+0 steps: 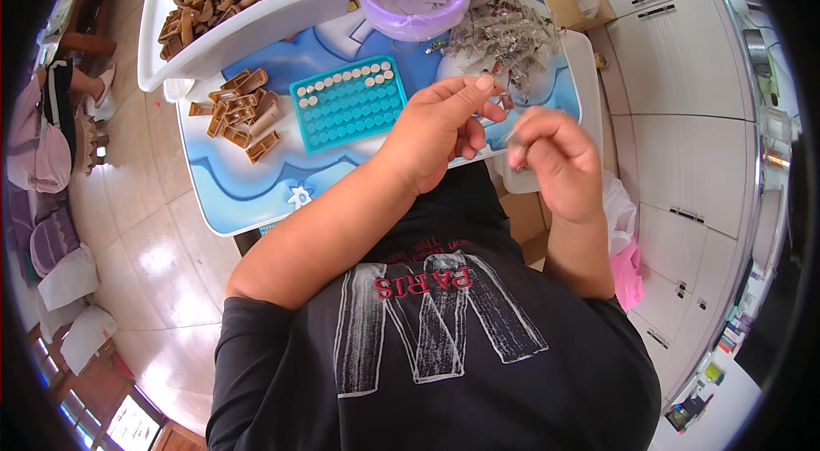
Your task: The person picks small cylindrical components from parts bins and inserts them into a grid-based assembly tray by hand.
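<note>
My left hand (440, 126) is closed in a pinch, with a small brownish, shiny piece (506, 100) at the thumb and fingertips. Close beside it on the right, my right hand (559, 162) has its fingers curled together and is slightly blurred; what it pinches, if anything, is too small to name. Just beyond both hands lies a tangled heap of thin grey wiry parts (508, 34). To the left of my left hand is a teal tray (350, 122) of round pockets, with several silver discs (346, 78) in its far rows.
A small pile of brown plastic casings (235, 109) lies on the blue-and-white table (256, 186). Behind stand a white tub (248, 28) full of such casings and a purple bowl (431, 24) with pale slips. White cabinets (666, 67) run along the right.
</note>
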